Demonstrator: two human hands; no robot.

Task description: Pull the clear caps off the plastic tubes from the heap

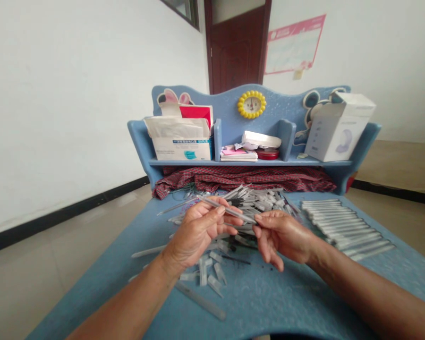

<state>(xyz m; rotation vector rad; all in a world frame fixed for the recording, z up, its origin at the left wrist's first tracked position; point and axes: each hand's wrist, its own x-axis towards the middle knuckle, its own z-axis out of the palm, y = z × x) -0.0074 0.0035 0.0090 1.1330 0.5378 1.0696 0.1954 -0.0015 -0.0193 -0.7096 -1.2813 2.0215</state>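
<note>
A clear pen barrel (226, 211) is clamped between the left hand (198, 231) and right hand (283, 233); loose pen parts (255, 200) are heaped just beyond both grips on the desk (269, 293).

blue desk top (269, 293), loose heap of clear pen parts (248, 200) at its middle, neat row of tubes (343, 226) right of the heap, small caps (210, 274) just in front of it
</note>
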